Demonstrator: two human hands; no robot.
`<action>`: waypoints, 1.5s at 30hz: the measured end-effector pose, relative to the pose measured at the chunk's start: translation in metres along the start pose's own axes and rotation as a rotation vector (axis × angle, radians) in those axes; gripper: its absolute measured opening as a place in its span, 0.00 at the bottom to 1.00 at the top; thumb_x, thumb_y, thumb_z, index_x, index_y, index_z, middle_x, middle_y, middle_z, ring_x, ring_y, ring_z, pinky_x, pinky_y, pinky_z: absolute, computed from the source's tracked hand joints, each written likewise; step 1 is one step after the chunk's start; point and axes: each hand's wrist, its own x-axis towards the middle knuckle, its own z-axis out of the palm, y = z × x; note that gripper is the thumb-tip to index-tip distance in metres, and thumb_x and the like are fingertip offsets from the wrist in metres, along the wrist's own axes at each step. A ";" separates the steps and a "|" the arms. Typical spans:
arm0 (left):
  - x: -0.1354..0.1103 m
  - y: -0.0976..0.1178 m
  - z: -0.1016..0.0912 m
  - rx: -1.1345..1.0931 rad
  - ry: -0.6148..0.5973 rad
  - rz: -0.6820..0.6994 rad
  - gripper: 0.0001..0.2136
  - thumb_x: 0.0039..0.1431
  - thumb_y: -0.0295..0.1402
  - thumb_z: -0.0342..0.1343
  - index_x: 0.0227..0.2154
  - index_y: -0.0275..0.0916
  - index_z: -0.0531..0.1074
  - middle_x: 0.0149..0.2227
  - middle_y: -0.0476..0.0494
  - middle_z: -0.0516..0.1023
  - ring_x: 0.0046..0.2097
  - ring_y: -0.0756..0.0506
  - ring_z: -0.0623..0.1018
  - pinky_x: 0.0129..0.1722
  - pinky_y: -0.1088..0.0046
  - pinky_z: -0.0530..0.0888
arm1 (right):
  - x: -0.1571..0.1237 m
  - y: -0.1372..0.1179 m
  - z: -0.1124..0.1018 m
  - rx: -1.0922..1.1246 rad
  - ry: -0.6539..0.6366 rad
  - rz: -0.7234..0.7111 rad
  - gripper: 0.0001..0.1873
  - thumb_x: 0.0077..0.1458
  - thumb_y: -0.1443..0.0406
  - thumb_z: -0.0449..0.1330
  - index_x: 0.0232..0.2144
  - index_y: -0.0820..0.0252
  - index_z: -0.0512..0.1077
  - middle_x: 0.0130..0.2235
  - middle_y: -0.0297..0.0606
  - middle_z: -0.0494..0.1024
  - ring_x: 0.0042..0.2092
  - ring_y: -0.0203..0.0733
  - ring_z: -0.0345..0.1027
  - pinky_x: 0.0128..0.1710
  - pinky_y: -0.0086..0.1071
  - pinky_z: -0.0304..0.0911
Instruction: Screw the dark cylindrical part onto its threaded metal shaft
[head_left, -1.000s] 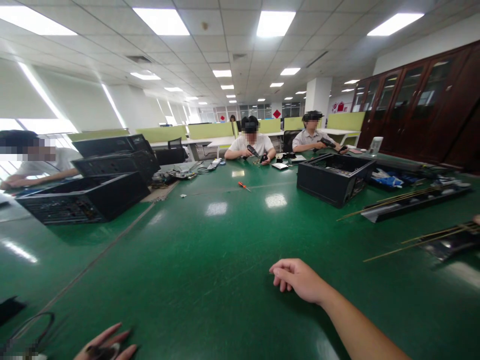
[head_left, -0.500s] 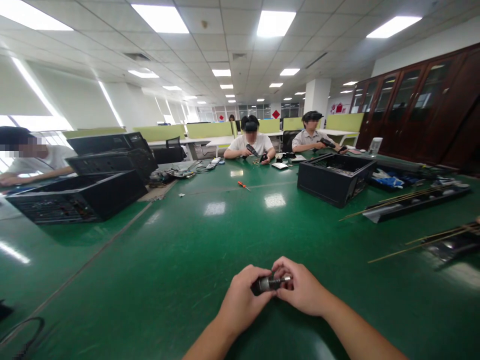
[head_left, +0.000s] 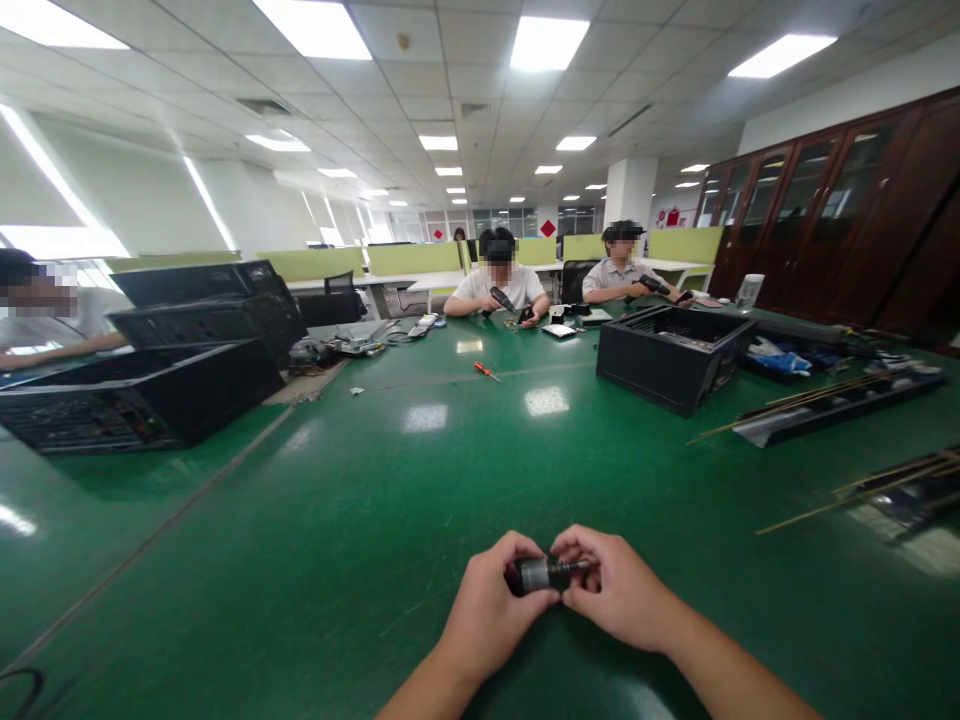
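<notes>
Close to the table's near edge, my left hand is wrapped round the dark body of what looks like an electric screwdriver. The tool lies level, with a grey collar and a ribbed, narrower front end pointing right. At that front end, the fingers of my right hand are closed on the thin tip. Those fingers partly cover the tip, and the back of the tool is hidden in my left palm. Both hands are just above the green tabletop.
Farther off lies an orange-handled screwdriver. Black computer cases stand at left and right. Thin rods jut in from the right. Two people work across the table, another at far left.
My hands have shifted slightly right and down in the picture, still on the tool. Less shiny metal shows at the tip between my right fingers. The view has turned a little.
</notes>
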 end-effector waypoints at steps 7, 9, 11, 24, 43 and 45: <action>0.001 -0.003 0.001 -0.033 -0.017 0.020 0.10 0.47 0.29 0.67 0.33 0.39 0.74 0.30 0.51 0.77 0.32 0.47 0.74 0.32 0.75 0.67 | -0.002 -0.006 -0.001 -0.056 -0.014 0.035 0.11 0.47 0.72 0.60 0.35 0.59 0.77 0.29 0.33 0.74 0.27 0.35 0.63 0.27 0.26 0.56; 0.001 -0.002 0.001 -0.033 -0.014 0.023 0.10 0.47 0.29 0.67 0.33 0.39 0.74 0.29 0.51 0.77 0.32 0.48 0.74 0.32 0.75 0.66 | -0.002 -0.007 -0.001 -0.067 -0.009 0.025 0.10 0.48 0.71 0.61 0.35 0.59 0.78 0.29 0.33 0.75 0.28 0.36 0.64 0.27 0.27 0.57; 0.001 -0.002 0.001 -0.032 -0.009 0.027 0.09 0.47 0.29 0.67 0.32 0.39 0.74 0.29 0.51 0.78 0.32 0.48 0.74 0.32 0.75 0.67 | -0.002 -0.007 -0.001 -0.086 0.000 0.016 0.09 0.49 0.69 0.62 0.34 0.58 0.78 0.30 0.34 0.76 0.29 0.37 0.65 0.28 0.28 0.57; 0.001 0.001 0.001 -0.048 0.021 0.005 0.10 0.45 0.27 0.67 0.32 0.39 0.74 0.29 0.51 0.77 0.31 0.48 0.74 0.32 0.75 0.67 | -0.001 -0.006 0.000 -0.138 0.022 -0.006 0.06 0.54 0.65 0.62 0.34 0.56 0.79 0.32 0.35 0.79 0.34 0.41 0.70 0.32 0.30 0.59; 0.002 0.001 0.000 -0.056 0.046 -0.020 0.09 0.46 0.28 0.67 0.31 0.39 0.74 0.29 0.51 0.78 0.32 0.47 0.75 0.33 0.74 0.67 | 0.000 -0.005 0.000 -0.105 0.030 0.002 0.05 0.55 0.65 0.61 0.34 0.56 0.77 0.32 0.34 0.78 0.34 0.41 0.69 0.33 0.30 0.58; 0.001 0.001 0.000 -0.062 0.047 -0.025 0.09 0.46 0.28 0.67 0.31 0.39 0.74 0.29 0.51 0.78 0.32 0.47 0.75 0.33 0.74 0.67 | 0.000 -0.005 0.000 -0.106 0.026 -0.001 0.05 0.55 0.65 0.61 0.34 0.56 0.77 0.32 0.34 0.78 0.34 0.41 0.69 0.33 0.30 0.59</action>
